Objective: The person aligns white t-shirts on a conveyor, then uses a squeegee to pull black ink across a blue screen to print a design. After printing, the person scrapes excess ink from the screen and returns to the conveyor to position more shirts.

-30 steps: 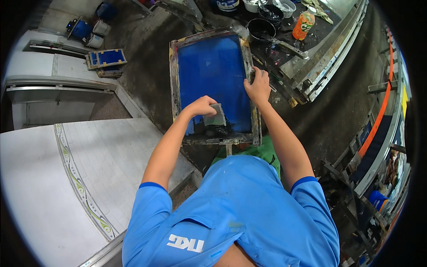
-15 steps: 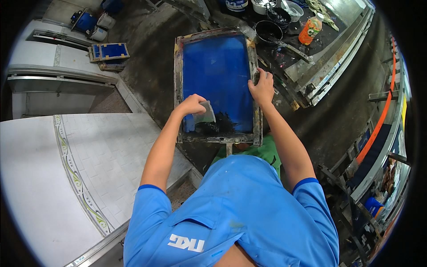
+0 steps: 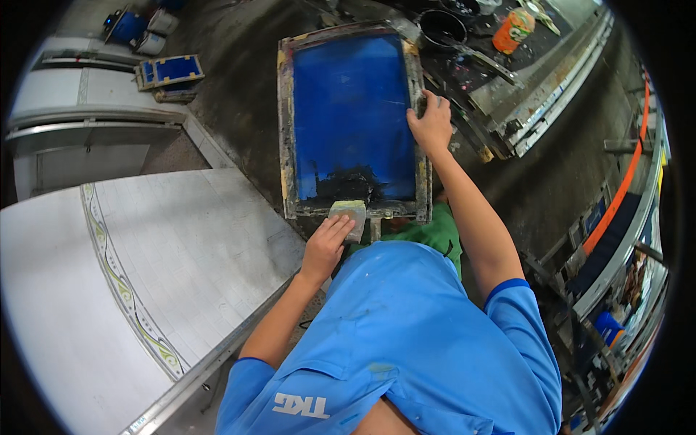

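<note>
Where dark floor (image 3: pixel 243 123) flanks the frame (image 3: pixel 286 130), the right hand (image 3: pixel 433 125) clasps its edge; the left hand (image 3: pixel 328 245) holds a scraper (image 3: pixel 354 212).

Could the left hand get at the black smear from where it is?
Likely yes: the left hand, holding a scraper, is close to the black smear. Only the near edge of the frame seems to lie between; the right hand is well aside.

The shirt (image 3: pixel 435 333) is light blue; cuffs (image 3: pixel 505 287) darker; lettering (image 3: pixel 301 406) white.
</note>
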`<state>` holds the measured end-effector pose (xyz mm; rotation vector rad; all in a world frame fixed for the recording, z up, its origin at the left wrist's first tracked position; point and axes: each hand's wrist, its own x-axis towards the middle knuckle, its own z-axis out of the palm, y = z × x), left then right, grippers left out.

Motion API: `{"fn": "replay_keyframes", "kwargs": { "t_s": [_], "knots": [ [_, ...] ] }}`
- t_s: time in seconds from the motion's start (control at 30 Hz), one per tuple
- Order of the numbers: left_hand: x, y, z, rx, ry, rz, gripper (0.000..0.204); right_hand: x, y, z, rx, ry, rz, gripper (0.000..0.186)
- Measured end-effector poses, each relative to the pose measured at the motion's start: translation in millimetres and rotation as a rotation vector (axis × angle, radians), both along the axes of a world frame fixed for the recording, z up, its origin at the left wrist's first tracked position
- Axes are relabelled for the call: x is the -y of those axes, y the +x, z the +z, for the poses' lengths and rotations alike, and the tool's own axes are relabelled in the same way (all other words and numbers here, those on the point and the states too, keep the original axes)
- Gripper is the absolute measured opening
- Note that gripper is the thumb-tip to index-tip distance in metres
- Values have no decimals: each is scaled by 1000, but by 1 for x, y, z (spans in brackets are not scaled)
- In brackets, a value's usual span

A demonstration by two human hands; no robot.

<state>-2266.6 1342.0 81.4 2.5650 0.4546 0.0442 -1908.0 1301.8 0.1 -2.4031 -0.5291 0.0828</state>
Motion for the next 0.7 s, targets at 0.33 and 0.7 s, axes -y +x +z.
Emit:
{"fn": "replay_keyframes", "kwargs": {
  "t_s": [0.33,0.7],
  "knots": [
    [-54,4,16,279,-365,653,46,4,2,0,-31,49,38,58],
    [-170,-15,-56,507,-1002,1223,24,2,1,-2,16,11,34,59]
  ]
}}
